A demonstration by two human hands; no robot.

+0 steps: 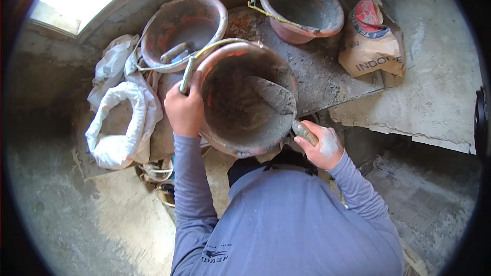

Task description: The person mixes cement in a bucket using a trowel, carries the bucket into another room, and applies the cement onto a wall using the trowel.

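A mortar-smeared bucket (220,82) is right in front of my body, its mouth facing up at me. My left hand (185,110) is closed around the pale green grip (188,74) of its wire handle, at the left rim. In my right hand (323,147) is the wooden handle of a trowel (276,96). The grey-coated blade reaches over the right rim into the bucket's mouth. Grey residue lines the inside of the bucket; how deep any mortar lies in it I cannot tell.
A second bucket (221,18) with a tool handle (175,52) inside stands at the back left. A third bucket (335,20) sits on the dusty board (337,84) at the back. Beside it is a torn paper sack (371,51). White woven sacks (140,122) lie at left.
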